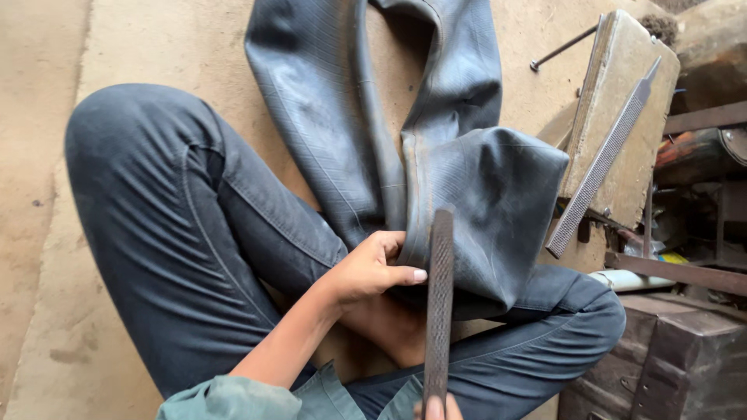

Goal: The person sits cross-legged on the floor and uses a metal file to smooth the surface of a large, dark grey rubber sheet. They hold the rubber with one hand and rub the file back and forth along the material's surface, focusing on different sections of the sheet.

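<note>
Sandy dirt floor (47, 194); perhaps rusty metal boxes (677, 358).

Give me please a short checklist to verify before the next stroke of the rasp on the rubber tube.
1. Left hand holds the black inner tube on the knee: ok.
2. Rasp lies against the tube's fold: ok.
3. Right hand grip on the rasp: cannot tell, only fingertips show at the bottom edge.
4. Left thumb away from the rasp: not ok, it lies right beside it.
5. Second file resting on the block, out of the way: ok.
</note>
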